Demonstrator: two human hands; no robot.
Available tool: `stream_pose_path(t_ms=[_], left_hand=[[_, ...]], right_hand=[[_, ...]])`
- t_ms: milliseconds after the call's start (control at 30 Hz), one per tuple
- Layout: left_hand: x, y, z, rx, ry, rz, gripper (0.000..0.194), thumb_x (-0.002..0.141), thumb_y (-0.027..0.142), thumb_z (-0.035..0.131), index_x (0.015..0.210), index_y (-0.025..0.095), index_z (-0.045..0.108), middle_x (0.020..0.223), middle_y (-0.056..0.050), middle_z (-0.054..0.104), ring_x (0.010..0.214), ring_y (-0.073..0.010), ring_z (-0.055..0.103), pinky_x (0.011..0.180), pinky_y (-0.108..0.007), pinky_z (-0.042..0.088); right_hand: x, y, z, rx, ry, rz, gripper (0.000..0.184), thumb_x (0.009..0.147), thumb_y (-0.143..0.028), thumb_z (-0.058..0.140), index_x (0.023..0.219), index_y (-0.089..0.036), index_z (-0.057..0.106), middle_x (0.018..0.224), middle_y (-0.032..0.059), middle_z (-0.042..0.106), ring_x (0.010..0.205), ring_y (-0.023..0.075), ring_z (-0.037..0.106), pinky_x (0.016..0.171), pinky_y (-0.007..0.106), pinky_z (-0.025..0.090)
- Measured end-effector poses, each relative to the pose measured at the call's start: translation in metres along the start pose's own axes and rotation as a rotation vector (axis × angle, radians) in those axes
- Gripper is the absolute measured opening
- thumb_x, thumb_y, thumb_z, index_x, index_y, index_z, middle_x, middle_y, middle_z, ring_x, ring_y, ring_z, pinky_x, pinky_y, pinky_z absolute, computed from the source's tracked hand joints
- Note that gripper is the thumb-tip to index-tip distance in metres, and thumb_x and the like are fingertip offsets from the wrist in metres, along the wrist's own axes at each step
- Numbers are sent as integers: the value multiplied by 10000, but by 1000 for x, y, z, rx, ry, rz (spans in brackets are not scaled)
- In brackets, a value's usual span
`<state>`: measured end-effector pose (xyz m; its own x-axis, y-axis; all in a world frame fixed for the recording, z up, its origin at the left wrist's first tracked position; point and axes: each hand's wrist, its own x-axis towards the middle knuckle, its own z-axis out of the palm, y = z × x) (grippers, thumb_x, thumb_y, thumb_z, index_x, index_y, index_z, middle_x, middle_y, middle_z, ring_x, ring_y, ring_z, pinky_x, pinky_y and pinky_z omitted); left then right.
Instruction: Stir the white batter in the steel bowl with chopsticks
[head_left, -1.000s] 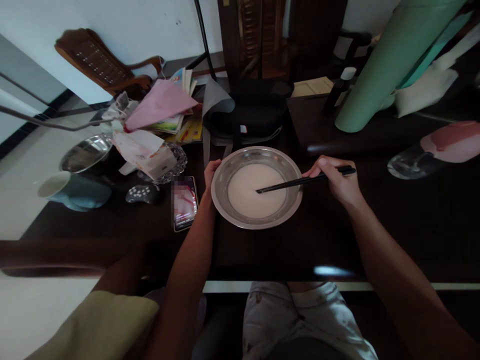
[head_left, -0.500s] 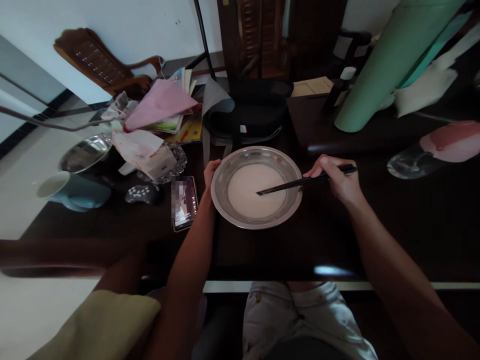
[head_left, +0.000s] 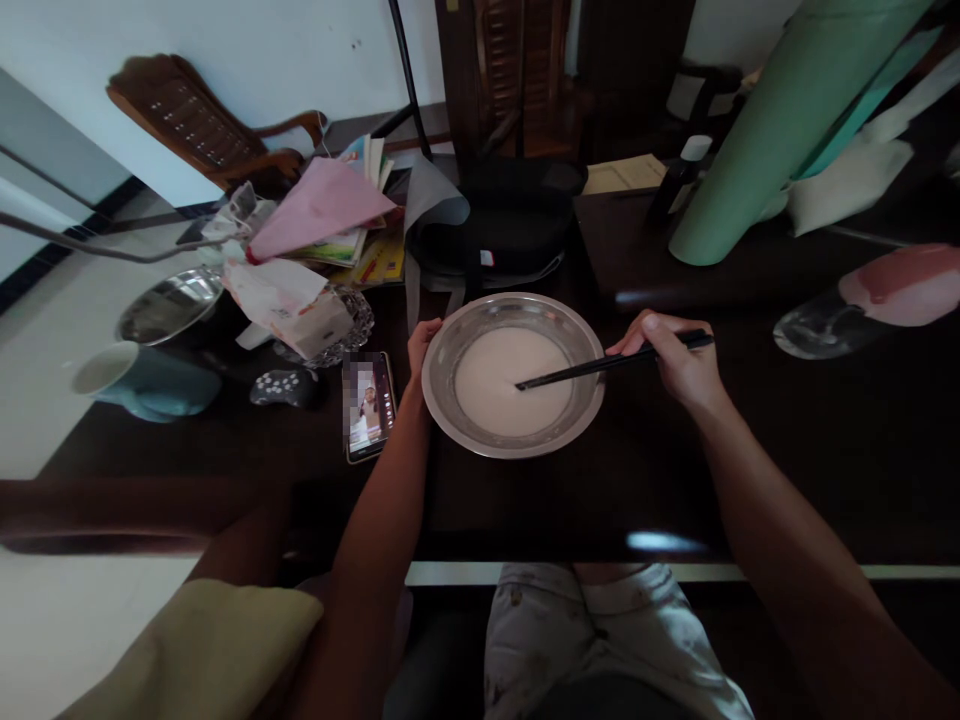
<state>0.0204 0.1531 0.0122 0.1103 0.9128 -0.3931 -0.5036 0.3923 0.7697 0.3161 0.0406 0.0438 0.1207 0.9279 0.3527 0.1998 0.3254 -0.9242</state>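
Observation:
A steel bowl (head_left: 577, 330) holding a pale white liquid (head_left: 495, 385) sits on the dark table (head_left: 825, 450) in front of me. My left hand (head_left: 420, 345) grips the bowl's left rim with its fingers curled over the edge. My right hand (head_left: 675, 360) is closed on a pair of black chopsticks (head_left: 592, 368), held nearly level, with their tips dipped in the liquid near the bowl's middle.
A phone (head_left: 369, 405) with a lit screen lies just left of the bowl. Further left are a small game controller (head_left: 283, 388), a tissue pack (head_left: 289, 305), a second steel bowl (head_left: 169, 305) and a blue cup (head_left: 142, 380). A black bag (head_left: 495, 225) and a green roll (head_left: 765, 140) stand behind.
The chopstick tips have shifted very slightly within the liquid; the picture on the phone screen has changed. Both hands stay where they were.

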Motion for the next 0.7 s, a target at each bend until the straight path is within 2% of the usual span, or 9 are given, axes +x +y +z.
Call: stream_pose_path(t_ms=[100,200,300,400,467,533,633,700], left_hand=[[-1,2,3,-1,12,-3,254,804,284,548,582,198,636,507,4,625,465,-153,579,572,-279,494],[-2,2,6,-14,32,6,276,818,258,512,582,197,641,485,7,610,456,-151,570,552,-273,488],[-2,2,5,-9,23,3,267,819,265,522,595,198,651,496,7,624,468,-151,580,554,-269,492],[-1,0,1,-6,7,9,247,808,285,565,590,195,641,528,4,646,480,-141,595,557,-253,490],[0,0,0,-5,1,4,252,807,295,574,585,192,636,528,3,642,472,-133,593,536,-242,480],[0,0,0,-7,-10,-1,258,809,299,569,586,189,638,527,1,638,464,-131,589,521,-240,475],[0,-1,1,-17,-10,4,248,807,308,578,594,197,641,529,6,639,473,-143,598,545,-255,496],[-1,-1,3,-24,-7,14,219,798,320,599,619,207,655,528,11,638,511,-169,627,582,-279,518]], right_hand=[[-1,-2,5,8,-109,0,416,906,-547,616,626,-257,718,674,33,720,689,211,702,717,379,552],[-1,-3,10,-66,-175,-58,344,892,-522,648,691,-263,750,764,36,762,777,217,700,750,382,546],[0,-1,6,-124,-109,-71,311,891,-516,654,725,-275,759,805,32,774,825,227,698,787,404,539],[1,-1,0,-59,4,-27,369,912,-522,625,664,-272,737,720,25,742,742,215,706,781,401,544],[0,-1,-1,12,7,-9,411,921,-527,608,621,-268,719,660,22,711,675,201,697,731,381,546],[-1,-2,2,32,-62,-2,415,919,-532,608,621,-264,720,662,23,709,666,197,694,709,371,545],[-1,-2,7,-37,-181,-30,365,902,-534,629,684,-266,746,751,30,751,756,210,701,754,384,545],[0,-2,7,-100,-186,-65,328,893,-532,642,721,-278,757,799,27,771,815,222,696,784,400,537]])
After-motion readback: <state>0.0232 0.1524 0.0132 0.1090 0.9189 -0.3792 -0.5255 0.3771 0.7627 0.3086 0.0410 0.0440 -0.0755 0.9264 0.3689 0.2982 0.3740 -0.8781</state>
